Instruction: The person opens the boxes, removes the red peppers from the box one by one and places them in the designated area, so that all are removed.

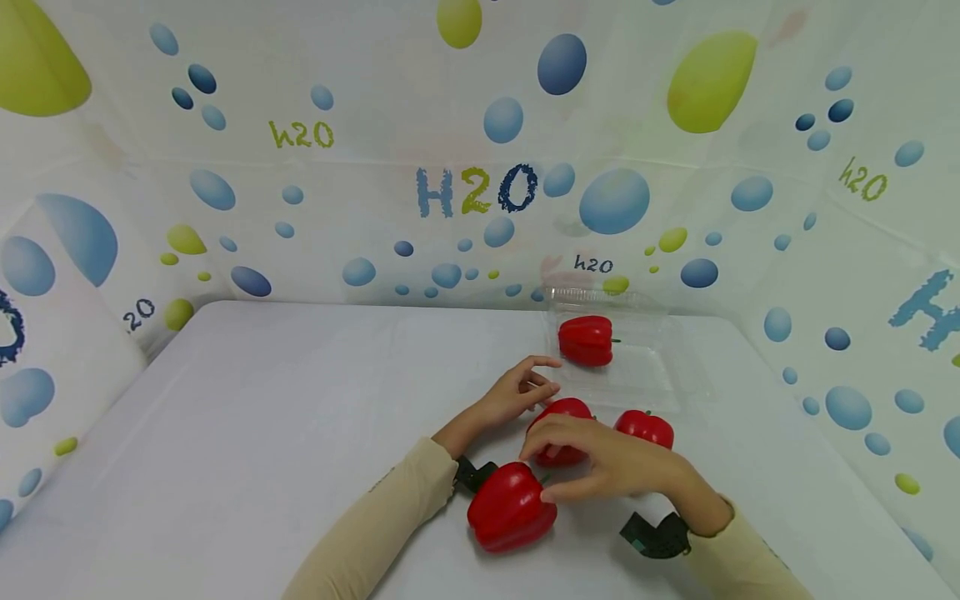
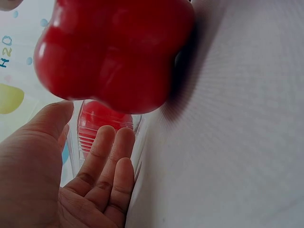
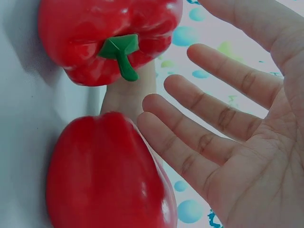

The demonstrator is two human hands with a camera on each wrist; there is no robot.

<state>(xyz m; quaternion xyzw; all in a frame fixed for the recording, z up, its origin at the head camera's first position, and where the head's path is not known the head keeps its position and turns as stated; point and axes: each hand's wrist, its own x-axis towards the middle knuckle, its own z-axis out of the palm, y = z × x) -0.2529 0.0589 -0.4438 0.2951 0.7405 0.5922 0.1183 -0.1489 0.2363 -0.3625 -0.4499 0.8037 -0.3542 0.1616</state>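
Note:
Several red bell peppers with green stems lie on the white table. My left hand [image 1: 517, 392] reaches over the table between the container and the middle pepper [image 1: 567, 407]; its fingers are loosely bent and hold nothing. In the left wrist view its fingers [image 2: 97, 152] point toward the clear container with a pepper [image 2: 102, 118] behind its wall. My right hand [image 1: 600, 458] hovers over the middle pepper, partly hiding it, with thumb near the front pepper [image 1: 512, 510]. In the right wrist view, the right palm [image 3: 266, 175] faces two peppers, fingers spread and apart from the stemmed one [image 3: 111, 28].
A clear plastic container [image 1: 637, 371] stands open at the back right, with one red pepper [image 1: 585, 340] lying in it. Another pepper [image 1: 647, 427] sits beyond the right hand. A white backdrop [image 1: 375, 225] with blue and green drops surrounds the table [image 1: 262, 417].

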